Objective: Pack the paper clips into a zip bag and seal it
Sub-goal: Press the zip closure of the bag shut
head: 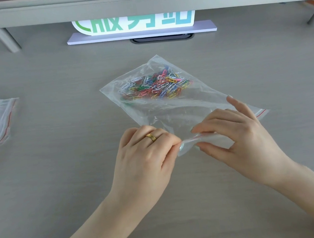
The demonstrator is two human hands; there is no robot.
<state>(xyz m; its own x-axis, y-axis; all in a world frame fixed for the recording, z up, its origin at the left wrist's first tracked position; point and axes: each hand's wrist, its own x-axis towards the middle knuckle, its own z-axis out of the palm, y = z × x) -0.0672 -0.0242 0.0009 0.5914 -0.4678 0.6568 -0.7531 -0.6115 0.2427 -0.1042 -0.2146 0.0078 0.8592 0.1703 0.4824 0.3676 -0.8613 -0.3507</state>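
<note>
Grey desk [62, 191] bears zip bag [171, 113] holding paper clips [156, 87].

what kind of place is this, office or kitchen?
Likely an office desk: wood-grain desktop with a cable grommet, a raised grey shelf, a standing sign and coloured paper clips in a zip bag.

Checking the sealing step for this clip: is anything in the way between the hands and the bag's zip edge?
Nothing visible. The left hand and right hand both already pinch the zip bag at its near edge; the paper clips lie inside at the far end, away from the zip strip.
</note>
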